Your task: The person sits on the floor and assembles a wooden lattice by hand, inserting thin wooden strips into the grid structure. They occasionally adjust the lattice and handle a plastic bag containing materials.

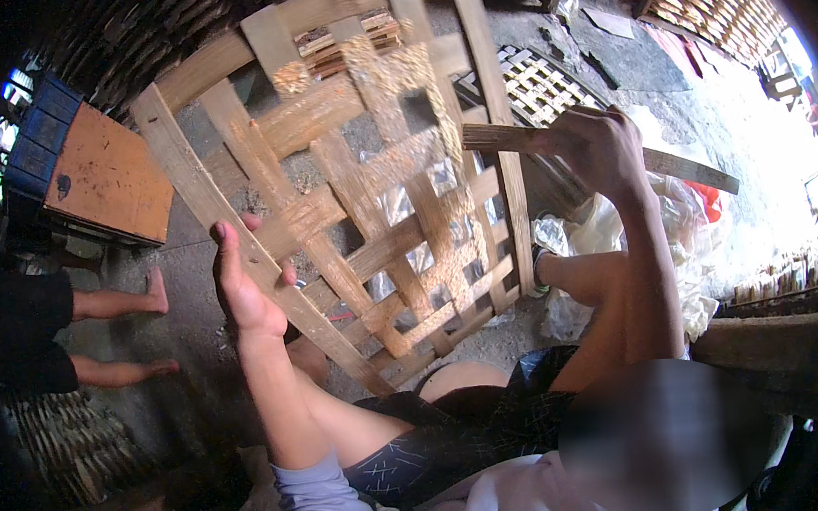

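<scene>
A large wooden lattice panel (337, 177), woven from flat slats inside a slat frame, stands tilted in front of me. Pale yellowish crumbly bits stick to many of its slats, thickest along the top and the right. My left hand (250, 298) grips the left frame slat, thumb in front and fingertips showing past its inner edge. In my right hand (602, 150) is a flat wooden strip (694, 168), closed in the fingers near its middle. The strip's left end overlaps the panel's right side; whether it touches there I cannot tell.
A second lattice panel (544, 83) lies on the ground beyond. Crumpled clear plastic bags (595, 235) lie at the right. An orange-brown board (109, 175) leans by a blue crate-like box (41, 137) at the far left. Another person's bare legs (117, 301) show at the left.
</scene>
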The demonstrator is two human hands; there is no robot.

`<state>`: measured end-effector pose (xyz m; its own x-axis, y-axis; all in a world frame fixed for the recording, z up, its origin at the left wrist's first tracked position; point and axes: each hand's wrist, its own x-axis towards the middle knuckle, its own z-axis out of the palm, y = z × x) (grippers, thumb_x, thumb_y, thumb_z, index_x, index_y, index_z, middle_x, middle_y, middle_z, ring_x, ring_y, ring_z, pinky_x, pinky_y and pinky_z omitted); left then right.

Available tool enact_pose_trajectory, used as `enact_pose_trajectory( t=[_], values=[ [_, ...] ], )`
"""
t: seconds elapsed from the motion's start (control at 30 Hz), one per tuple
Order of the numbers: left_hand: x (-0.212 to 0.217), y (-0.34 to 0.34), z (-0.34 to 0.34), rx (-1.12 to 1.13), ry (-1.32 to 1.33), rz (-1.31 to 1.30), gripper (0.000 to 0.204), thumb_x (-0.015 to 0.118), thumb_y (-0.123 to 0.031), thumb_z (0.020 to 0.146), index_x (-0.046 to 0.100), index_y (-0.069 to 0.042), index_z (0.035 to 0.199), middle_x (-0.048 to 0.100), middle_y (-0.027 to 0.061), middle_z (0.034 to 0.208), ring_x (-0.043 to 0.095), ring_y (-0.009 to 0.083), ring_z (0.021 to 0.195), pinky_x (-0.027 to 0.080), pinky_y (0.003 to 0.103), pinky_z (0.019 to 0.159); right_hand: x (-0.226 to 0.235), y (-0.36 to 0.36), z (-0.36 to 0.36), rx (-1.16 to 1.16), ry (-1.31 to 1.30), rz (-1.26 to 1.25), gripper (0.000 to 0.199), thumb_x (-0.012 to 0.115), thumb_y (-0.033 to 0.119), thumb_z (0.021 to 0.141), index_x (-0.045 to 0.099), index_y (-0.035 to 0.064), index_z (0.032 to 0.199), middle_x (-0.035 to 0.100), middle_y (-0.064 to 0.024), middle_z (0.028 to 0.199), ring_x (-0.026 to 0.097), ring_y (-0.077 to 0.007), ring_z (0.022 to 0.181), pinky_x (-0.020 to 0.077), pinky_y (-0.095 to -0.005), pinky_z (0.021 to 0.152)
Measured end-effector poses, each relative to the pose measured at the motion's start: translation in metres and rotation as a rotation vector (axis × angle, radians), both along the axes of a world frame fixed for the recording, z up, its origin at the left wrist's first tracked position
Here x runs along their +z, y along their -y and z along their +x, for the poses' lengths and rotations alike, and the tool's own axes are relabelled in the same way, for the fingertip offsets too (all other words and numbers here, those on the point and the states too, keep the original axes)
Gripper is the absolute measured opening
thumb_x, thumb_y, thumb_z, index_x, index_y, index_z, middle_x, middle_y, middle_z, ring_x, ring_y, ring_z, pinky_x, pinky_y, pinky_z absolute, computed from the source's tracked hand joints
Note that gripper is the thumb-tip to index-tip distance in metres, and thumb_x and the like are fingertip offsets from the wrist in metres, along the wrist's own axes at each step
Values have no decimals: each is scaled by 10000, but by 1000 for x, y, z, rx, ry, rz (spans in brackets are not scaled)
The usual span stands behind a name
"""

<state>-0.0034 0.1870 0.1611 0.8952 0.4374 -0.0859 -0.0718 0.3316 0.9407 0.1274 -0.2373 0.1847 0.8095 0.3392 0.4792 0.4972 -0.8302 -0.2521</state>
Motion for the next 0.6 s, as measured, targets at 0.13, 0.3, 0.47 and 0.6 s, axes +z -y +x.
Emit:
enact_pose_trajectory(
  t=[0.13, 0.3, 0.47, 0.6],
  values=[
    [6, 6, 0, 30, -19, 82, 509, 558, -657, 1023, 560, -155, 1109, 646, 95, 928, 550, 189, 555, 457, 332, 507, -1, 9, 10, 49, 98, -107, 120, 827, 301, 829, 807, 189, 866, 742, 1, 791, 702, -221, 696, 509, -355, 680],
    [12, 10, 1, -63, -44, 38, 519, 548, -658, 1027, 547, -143, 1083, 641, 108, 873, 552, 198, 525, 453, 319, 499, -13, -35, 9, 241, 149, -48, 55, 787, 210, 868, 758, 177, 835, 720, 30, 816, 656, -206, 675, 529, -382, 654],
    [5, 0, -3, -106, -28, -12, 494, 606, -589, 1024, 566, -116, 1160, 588, 20, 1093, 642, 207, 842, 505, 318, 497, -5, -53, 5, 231, 188, -65, 165, 812, 338, 799, 773, 182, 833, 710, 42, 815, 685, -179, 737, 497, -332, 703],
    [11, 2, -3, -108, 12, -78, 483, 603, -583, 1028, 566, -119, 1158, 583, 17, 1108, 641, 205, 872, 511, 312, 503, 1, -23, 10, 119, 188, -56, 102, 804, 303, 836, 789, 205, 812, 719, 49, 778, 677, -153, 687, 496, -336, 663]
  ],
)
